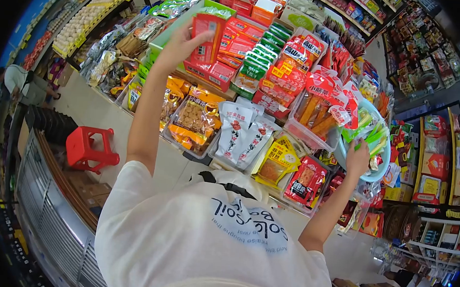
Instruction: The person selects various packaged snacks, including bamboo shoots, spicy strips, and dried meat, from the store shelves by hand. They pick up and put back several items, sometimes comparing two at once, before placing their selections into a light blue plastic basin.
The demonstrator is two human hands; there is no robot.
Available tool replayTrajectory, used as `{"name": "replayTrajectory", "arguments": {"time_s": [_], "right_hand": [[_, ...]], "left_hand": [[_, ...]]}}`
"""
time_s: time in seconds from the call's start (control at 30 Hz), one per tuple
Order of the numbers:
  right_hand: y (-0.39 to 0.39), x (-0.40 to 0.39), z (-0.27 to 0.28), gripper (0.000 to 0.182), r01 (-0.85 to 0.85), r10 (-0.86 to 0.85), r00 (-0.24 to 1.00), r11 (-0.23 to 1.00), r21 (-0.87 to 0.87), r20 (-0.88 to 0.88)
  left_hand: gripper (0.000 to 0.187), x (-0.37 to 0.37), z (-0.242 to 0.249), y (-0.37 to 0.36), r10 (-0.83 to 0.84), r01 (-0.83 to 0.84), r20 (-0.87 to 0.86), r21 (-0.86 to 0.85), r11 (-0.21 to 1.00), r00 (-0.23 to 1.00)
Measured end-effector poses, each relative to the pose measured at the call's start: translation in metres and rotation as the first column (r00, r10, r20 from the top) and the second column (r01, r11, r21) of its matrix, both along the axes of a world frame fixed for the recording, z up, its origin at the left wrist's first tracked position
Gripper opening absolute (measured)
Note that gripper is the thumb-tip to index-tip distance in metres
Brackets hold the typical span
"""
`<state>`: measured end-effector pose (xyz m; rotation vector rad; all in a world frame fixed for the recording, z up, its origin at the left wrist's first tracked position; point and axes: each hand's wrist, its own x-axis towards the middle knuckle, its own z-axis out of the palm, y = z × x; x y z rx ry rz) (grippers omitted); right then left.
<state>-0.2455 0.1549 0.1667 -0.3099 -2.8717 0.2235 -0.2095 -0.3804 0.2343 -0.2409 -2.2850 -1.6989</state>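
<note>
My left hand (182,43) is raised over the back left of the display, its fingers closed on a flat red snack packet (207,38). Just behind it are a green-edged box (168,37) and rows of red packets (241,37). Over on the right, my right hand (358,159) grips the lower end of a green snack packet (374,138) inside a light blue round basket (382,166). Left of that basket stands a clear tub (309,132) of orange-brown snack sticks in red-topped bags.
White pouches (244,134), a yellow packet (278,160) and a red packet (305,183) fill bins along the near edge. A red stool (92,149) stands on the floor at left. Egg trays (92,16) line a shelf at upper left, near another person (18,83).
</note>
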Motion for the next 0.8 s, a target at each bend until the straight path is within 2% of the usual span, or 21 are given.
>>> {"name": "replayTrajectory", "arguments": {"time_s": [0.03, 0.07, 0.1, 0.13, 0.17, 0.2, 0.23, 0.27, 0.3, 0.33, 0.4, 0.47, 0.5, 0.53, 0.57, 0.6, 0.63, 0.67, 0.73, 0.8], "right_hand": [[-0.003, 0.001, 0.004, 0.046, 0.005, -0.005, 1.000, 1.000, -0.025, -0.004], [-0.003, 0.002, 0.000, 0.046, 0.010, -0.010, 1.000, 1.000, -0.021, 0.001], [-0.002, 0.002, -0.008, 0.044, -0.015, 0.010, 0.956, 1.000, -0.013, -0.294], [-0.012, 0.009, 0.001, 0.043, -0.037, 0.035, 0.826, 0.999, 0.007, -0.562], [-0.020, 0.020, 0.010, 0.037, -0.078, 0.045, 0.766, 0.997, -0.023, -0.642], [-0.040, 0.036, 0.026, 0.037, -0.069, 0.046, 0.771, 0.998, -0.012, -0.635], [-0.058, 0.054, 0.039, 0.034, -0.213, 0.034, 0.776, 0.954, -0.211, -0.630], [-0.075, 0.070, 0.047, 0.032, -0.334, 0.013, 0.781, 0.854, -0.399, -0.625], [-0.091, 0.086, 0.051, 0.032, -0.457, 0.075, 0.822, 0.679, -0.575, -0.564], [-0.107, 0.098, 0.052, 0.032, -0.525, 0.145, 0.841, 0.450, -0.722, -0.521], [-0.131, 0.117, 0.051, 0.037, -0.480, 0.376, 0.839, 0.169, -0.861, -0.394], [-0.143, 0.130, 0.041, 0.047, -0.354, 0.515, 0.823, 0.137, -0.925, -0.238], [-0.144, 0.134, 0.036, 0.048, -0.438, 0.579, 0.779, 0.232, -0.868, -0.239], [-0.143, 0.137, 0.032, 0.049, -0.521, 0.641, 0.734, 0.319, -0.791, -0.225], [-0.140, 0.140, 0.029, 0.049, -0.518, 0.623, 0.750, 0.344, -0.784, -0.222], [-0.137, 0.145, 0.025, 0.049, -0.449, 0.631, 0.762, 0.359, -0.818, -0.142], [-0.133, 0.149, 0.022, 0.049, -0.377, 0.639, 0.767, 0.373, -0.848, -0.061], [-0.129, 0.153, 0.020, 0.049, -0.372, 0.621, 0.782, 0.391, -0.842, -0.057], [-0.123, 0.160, 0.018, 0.044, -0.106, 0.584, 0.801, 0.355, -0.929, 0.132], [-0.115, 0.162, 0.022, 0.043, -0.087, 0.583, 0.804, 0.312, -0.946, 0.118]], "left_hand": [[0.036, 0.015, 0.013, 0.022, 0.103, -0.097, -0.015, 0.214, 0.972, 0.995], [0.036, 0.025, 0.019, 0.035, 0.204, -0.182, -0.006, 0.419, 0.889, 0.979], [0.036, 0.027, 0.006, 0.036, 0.177, -0.172, 0.038, 0.508, 0.844, 0.983], [0.036, 0.037, 0.006, 0.048, 0.171, -0.168, 0.043, 0.514, 0.841, 0.984], [0.035, 0.052, 0.006, 0.066, 0.081, -0.132, 0.112, 0.588, 0.798, 0.990], [0.036, 0.065, 0.004, 0.084, -0.020, -0.103, 0.177, 0.660, 0.744, 0.984], [0.036, 0.073, -0.002, 0.101, -0.041, -0.098, 0.189, 0.667, 0.738, 0.981], [0.036, 0.078, -0.011, 0.118, -0.080, -0.075, 0.213, 0.633, 0.771, 0.974], [0.036, 0.081, -0.020, 0.134, -0.123, -0.043, 0.235, 0.597, 0.801, 0.964], [0.036, 0.084, -0.029, 0.148, -0.159, -0.020, 0.242, 0.603, 0.798, 0.957], [0.034, 0.092, -0.046, 0.170, -0.362, 0.189, 0.299, 0.480, 0.856, 0.883], [0.034, 0.100, -0.054, 0.189, -0.478, 0.322, 0.279, 0.459, 0.828, 0.833], [0.035, 0.104, -0.056, 0.195, -0.453, 0.322, 0.387, 0.358, 0.877, 0.803], [0.035, 0.107, -0.063, 0.200, -0.479, 0.348, 0.378, 0.365, 0.864, 0.792], [0.035, 0.110, -0.073, 0.204, -0.457, 0.379, 0.362, 0.269, 0.885, 0.812], [0.036, 0.113, -0.079, 0.207, -0.437, 0.402, 0.339, 0.172, 0.899, 0.833], [0.040, 0.118, -0.080, 0.210, -0.447, 0.375, 0.406, 0.247, 0.893, 0.797], [0.040, 0.122, -0.080, 0.213, -0.470, 0.397, 0.398, 0.255, 0.881, 0.788], [0.048, 0.126, -0.079, 0.214, -0.537, 0.355, 0.461, 0.425, 0.833, 0.707], [0.048, 0.127, -0.078, 0.211, -0.568, 0.411, 0.458, 0.402, 0.818, 0.684]]}}
